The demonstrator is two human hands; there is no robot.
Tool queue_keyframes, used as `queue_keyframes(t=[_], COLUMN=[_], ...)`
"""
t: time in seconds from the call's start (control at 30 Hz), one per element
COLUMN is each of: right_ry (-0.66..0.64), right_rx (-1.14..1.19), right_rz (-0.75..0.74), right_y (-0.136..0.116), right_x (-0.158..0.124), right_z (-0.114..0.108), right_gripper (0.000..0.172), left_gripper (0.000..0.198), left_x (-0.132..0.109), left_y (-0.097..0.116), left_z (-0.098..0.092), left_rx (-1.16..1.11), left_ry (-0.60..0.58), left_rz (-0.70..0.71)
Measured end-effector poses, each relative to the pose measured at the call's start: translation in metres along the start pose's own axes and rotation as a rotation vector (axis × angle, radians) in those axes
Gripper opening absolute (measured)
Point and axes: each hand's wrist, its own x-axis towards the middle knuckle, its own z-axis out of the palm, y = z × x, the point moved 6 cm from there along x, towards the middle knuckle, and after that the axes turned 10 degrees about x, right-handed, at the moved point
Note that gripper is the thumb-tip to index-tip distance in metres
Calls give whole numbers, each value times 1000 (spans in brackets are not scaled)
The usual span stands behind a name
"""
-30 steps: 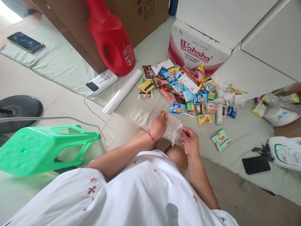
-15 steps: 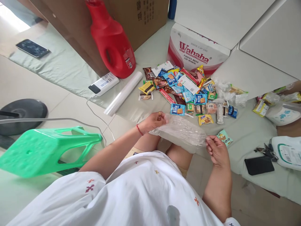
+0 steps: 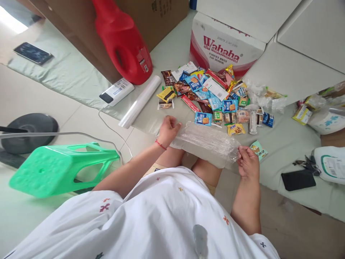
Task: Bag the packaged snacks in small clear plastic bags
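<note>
A clear plastic bag (image 3: 207, 142) stretches above my lap, crumpled lengthwise. At its right end, my right hand (image 3: 248, 160) pinches the edge between thumb and fingers. My left hand (image 3: 168, 132), with a red string on the wrist, is over the bag's left end; its thumb and bent fingers are apart, with nothing visible between them. Just beyond the bag lies a heap of small wrapped snacks (image 3: 203, 91). A yellow cookie packet (image 3: 236, 129) is at the heap's near edge, and a pale green packet (image 3: 258, 149) lies beside my right hand.
Left of the snacks are a roll of clear plastic (image 3: 140, 101), a white power bank (image 3: 117, 91) with a cable and a red jug (image 3: 126, 46). A Wahaha carton (image 3: 226, 48) stands behind. A green stool (image 3: 61, 169) is at left; a black pouch (image 3: 298, 180) lies at right.
My left hand has loosened its pinch on the bag and shifted left and slightly up. My right hand still grips the other end. The bag is spread flatter, and the camera view has shifted slightly.
</note>
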Motion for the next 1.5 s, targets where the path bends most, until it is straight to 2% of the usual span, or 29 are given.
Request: queue_keyframes(t=[0.03,0.07,0.1,0.13,0.2,0.3,0.37,0.47,0.57,0.63,0.7,0.77,0.87,0.97,1.0,1.07,1.13,1.23,1.4,1.5], right_ry=[2,1,-4,-9,-24,-40,-53,-84,-95,-77,-58,-55,-96,-166,-186,-209,-204,-165,-172,-230], right_rx=[24,47,66,81,104,127,142,173,198,212,232,261,307,323,324,319,291,208,3,-133], right_rz=[15,28,39,45,56,77,82,81,80,72,62,57,38,17,16,24,28,11,29,65], right_y=[0,0,0,0,0,0,0,-4,-8,-10,-13,-14,-16,-18,-19,-21,-24,-35,-52,-58], right_x=[-1,-2,-2,-3,-4,-7,-11,-19,-26,-28,-29,-31,-35,-40,-42,-43,-42,-37,-26,-22], right_z=[1,3,6,9,15,24,30,35,36,34,33,36,47,58,60,61,56,42,17,8], right_gripper=[52,53,54,55,55,53,51,51,48,46,45,45,45,42,42,41,41,40,41,39], left_gripper=[23,22,20,18,24,37,45,54,62,59,55,57,68,61,52,37,33,26,26,28], left_x=[-6,-14,-24,-34,-59,-92,-107,-122,-122,-113,-104,-99,-102,-111,-112,-110,-102,-86,-69,-59], left_y=[8,16,26,37,57,76,85,96,102,102,99,97,94,93,93,93,94,100,124,133], left_z=[-9,-13,-12,-7,15,57,80,100,102,94,89,91,101,112,115,118,115,102,63,40], left_rx=[81,130,153,170,205,289,330,333,242,150,112,170,209,-69,-192,-380,-472,-512,-409,-289], left_ry=[127,199,208,160,-39,-307,-372,-376,-323,-267,-285,-409,-702,-939,-978,-983,-936,-917,-1139,-1161], left_rz=[101,203,309,428,643,836,908,987,906,739,540,373,179,-80,-165,-277,-313,-250,-27,53])
